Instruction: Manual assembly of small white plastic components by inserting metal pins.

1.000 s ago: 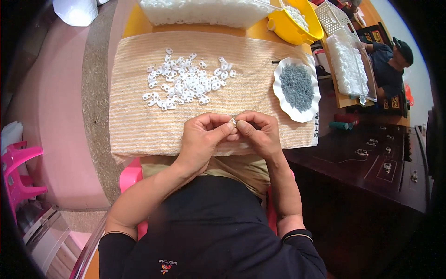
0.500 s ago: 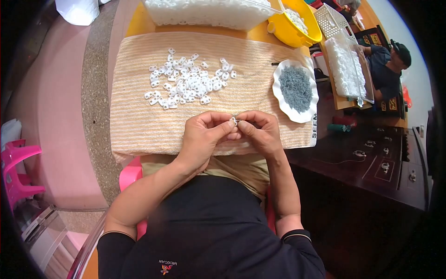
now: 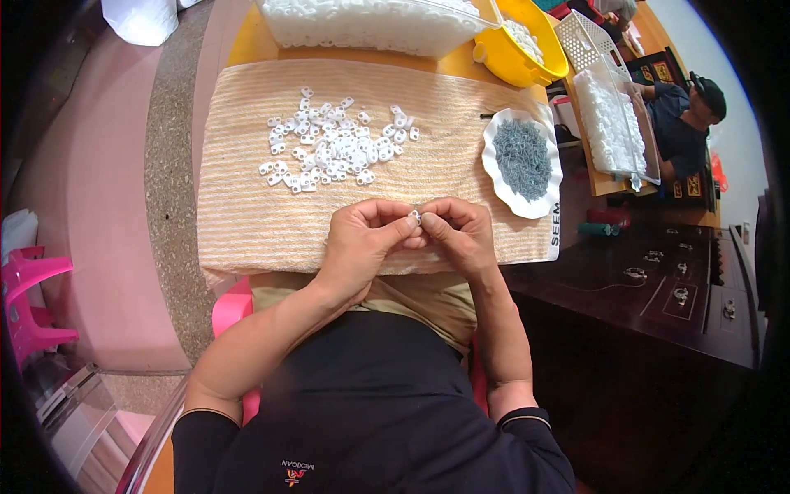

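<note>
Both of my hands meet above the near part of a striped tan towel (image 3: pixel 444 90). My left hand (image 3: pixel 360 239) pinches a small white plastic piece with two holes (image 3: pixel 415 216) between thumb and fingers. Closed against the piece's other side is my right hand (image 3: pixel 465 239), thumb and forefinger pressed together; whatever small part they grip is hidden. Beyond my left hand lies a loose pile of similar white two-holed pieces (image 3: pixel 346 152). To the right, a scalloped white dish (image 3: pixel 499 183) holds a heap of small grey metal parts (image 3: pixel 522 160), too fine to tell singly.
A clear bin of white pieces (image 3: pixel 370 29) and a yellow basin (image 3: pixel 514 62) stand behind the towel. A short dark stick (image 3: pixel 487 116) lies by the dish. At the right, another person (image 3: pixel 687 115) sits near a second white-filled bin (image 3: pixel 609 123). A pink stool (image 3: pixel 37 305) stands left.
My fingers have shifted very slightly around the white piece, the right fingertips closing nearer to it. The view has moved a little; the pile and dish look the same.
</note>
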`<state>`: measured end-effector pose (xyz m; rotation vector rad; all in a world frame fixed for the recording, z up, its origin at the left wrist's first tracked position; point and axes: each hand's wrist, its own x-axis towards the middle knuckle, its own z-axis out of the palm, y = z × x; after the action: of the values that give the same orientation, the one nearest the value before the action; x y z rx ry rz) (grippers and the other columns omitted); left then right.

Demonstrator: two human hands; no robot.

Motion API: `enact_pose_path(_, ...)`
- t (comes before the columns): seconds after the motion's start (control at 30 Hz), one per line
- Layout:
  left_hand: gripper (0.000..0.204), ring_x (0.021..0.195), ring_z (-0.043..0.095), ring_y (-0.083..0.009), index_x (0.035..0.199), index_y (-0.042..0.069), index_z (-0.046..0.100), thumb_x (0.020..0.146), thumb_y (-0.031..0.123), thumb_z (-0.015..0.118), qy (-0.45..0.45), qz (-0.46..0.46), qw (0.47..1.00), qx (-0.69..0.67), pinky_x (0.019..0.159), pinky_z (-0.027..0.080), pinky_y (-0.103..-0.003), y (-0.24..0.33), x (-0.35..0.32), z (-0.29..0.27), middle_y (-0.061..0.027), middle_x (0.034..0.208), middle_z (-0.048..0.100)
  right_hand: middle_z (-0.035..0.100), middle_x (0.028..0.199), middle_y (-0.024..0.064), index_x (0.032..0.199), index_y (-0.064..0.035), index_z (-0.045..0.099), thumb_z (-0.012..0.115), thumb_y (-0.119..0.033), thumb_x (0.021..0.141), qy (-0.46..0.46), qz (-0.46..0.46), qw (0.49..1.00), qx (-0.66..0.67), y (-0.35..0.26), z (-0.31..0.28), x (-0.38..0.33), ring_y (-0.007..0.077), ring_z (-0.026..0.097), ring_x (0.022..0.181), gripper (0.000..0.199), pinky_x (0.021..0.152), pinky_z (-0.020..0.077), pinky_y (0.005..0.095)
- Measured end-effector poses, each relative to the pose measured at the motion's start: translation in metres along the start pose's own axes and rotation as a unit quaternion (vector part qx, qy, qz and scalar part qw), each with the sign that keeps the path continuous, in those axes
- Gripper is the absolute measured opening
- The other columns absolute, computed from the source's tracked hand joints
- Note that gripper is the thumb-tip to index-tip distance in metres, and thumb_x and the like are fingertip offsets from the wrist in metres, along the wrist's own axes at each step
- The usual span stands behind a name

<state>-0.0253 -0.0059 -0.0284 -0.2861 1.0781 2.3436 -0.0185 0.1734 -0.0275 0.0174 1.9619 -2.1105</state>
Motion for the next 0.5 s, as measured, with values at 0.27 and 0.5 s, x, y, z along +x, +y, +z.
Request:
enact_pose_path(0.27,0.014,0.074,0.066,-0.0131,0.098,-0.006,0.062,0.087,0.002,0.066,-0.004,0.019,1.000,0.023,0.069,0.055,-0.023,0.0000,-0.0017,0.0004,-0.0103,0.085,0.067,0.068,0.084,0.0063,0.095,0.0050,0.066,0.062,-0.005,0.091,0.016,0.013,1.000,0.009,-0.0037,0.0056,-0.0030,0.0095,0.062,0.072,0.011,0.065,0.0522,0.0224)
enact_pose_path(0.5,0.014,0.075,0.066,-0.0136,0.098,-0.006,0.062,0.087,0.002,0.065,-0.011,0.011,1.000,-0.007,0.070,0.056,-0.024,0.0024,-0.0037,0.0024,-0.0105,0.086,0.067,0.068,0.085,0.0066,0.098,0.0055,0.065,0.062,-0.005,0.091,0.018,-0.002,1.000,0.005,-0.0038,0.0032,-0.0041,0.0097,0.063,0.075,0.013,0.068,0.0524,0.0226)
